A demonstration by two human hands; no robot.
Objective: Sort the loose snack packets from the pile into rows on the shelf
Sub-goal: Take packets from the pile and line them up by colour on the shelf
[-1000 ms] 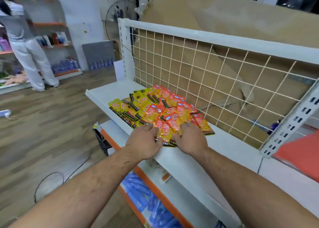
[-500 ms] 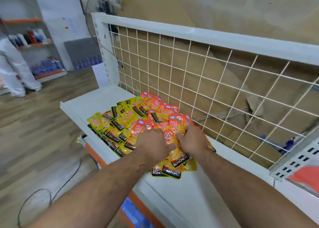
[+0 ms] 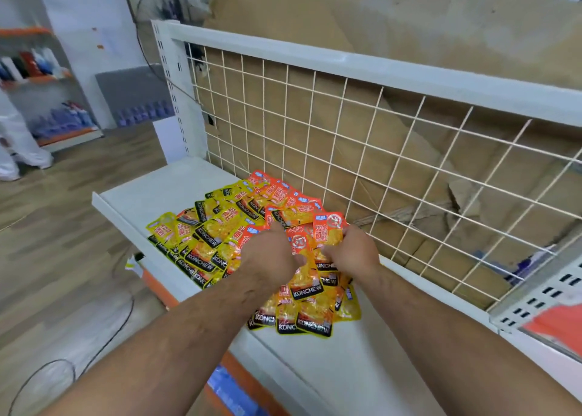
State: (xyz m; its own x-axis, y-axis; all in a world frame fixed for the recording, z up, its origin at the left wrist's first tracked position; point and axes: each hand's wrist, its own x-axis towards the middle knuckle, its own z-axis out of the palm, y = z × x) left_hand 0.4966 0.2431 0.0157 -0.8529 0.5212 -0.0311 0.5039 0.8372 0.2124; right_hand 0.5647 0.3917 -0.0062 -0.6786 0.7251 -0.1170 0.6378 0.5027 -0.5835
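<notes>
Your left hand [image 3: 267,253] and right hand [image 3: 354,253] meet at the centre of the frame. Both are closed on a bunch [image 3: 310,289] of orange packets. The bunch fans out toward the lower centre, its black KONCHEW ends lying on the shelf [image 3: 340,371] near the front edge. Your right fingers [image 3: 343,236] are curled round the top of the uppermost packet. Your left fingers are bent down onto the bunch with the thumb pressed against it, but their tips are hidden behind the back of the hand. The other packets [image 3: 217,226] lie in overlapping rows just left of and above your hands, the yellow ones toward the shelf's front and the orange ones against the wire grid [image 3: 346,151]. Cardboard [image 3: 315,15] stands behind the grid. A fan [image 3: 170,3] shows at upper left, a person in white [image 3: 19,151] is at the left edge, and blue packs [image 3: 226,387] sit on a lower shelf at bottom centre.
</notes>
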